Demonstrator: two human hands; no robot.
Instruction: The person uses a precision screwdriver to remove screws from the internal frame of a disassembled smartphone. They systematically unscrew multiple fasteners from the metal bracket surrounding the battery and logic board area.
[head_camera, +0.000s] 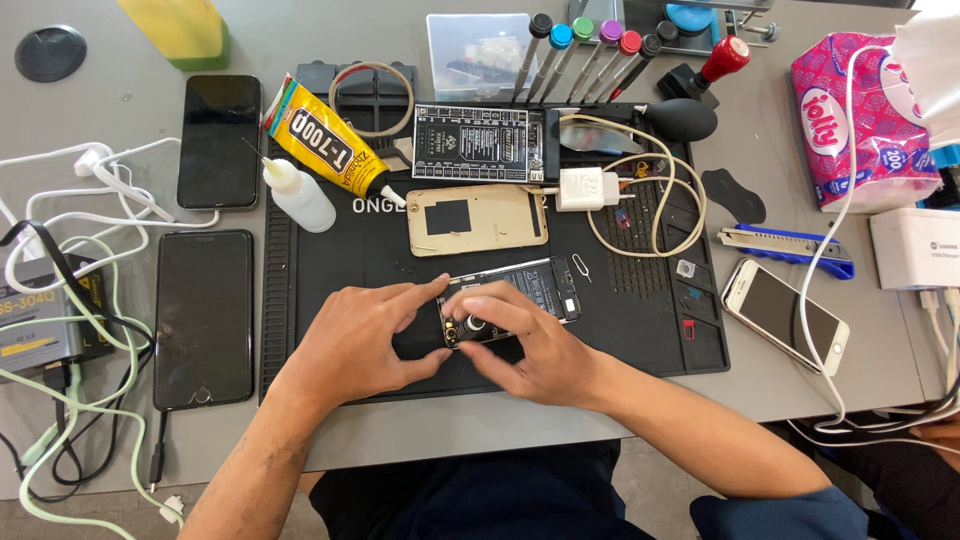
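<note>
An opened phone (535, 285) with its battery and boards showing lies on the black work mat (330, 270). My left hand (360, 340) holds its left end, index finger stretched along the top edge. My right hand (520, 345) pinches a small screwdriver (472, 325) upright on the phone's lower left corner. The phone's gold back cover (478, 218) lies just beyond it on the mat.
Two dark phones (218, 140) (204, 318) and tangled cables (80, 250) lie left. A glue tube (320, 145), a squeeze bottle (300, 195), a test board (478, 142), a charger (585, 190), a screwdriver rack (590, 45), a blue knife (785, 245), a white phone (785, 312) and a tissue pack (860, 120) surround the mat.
</note>
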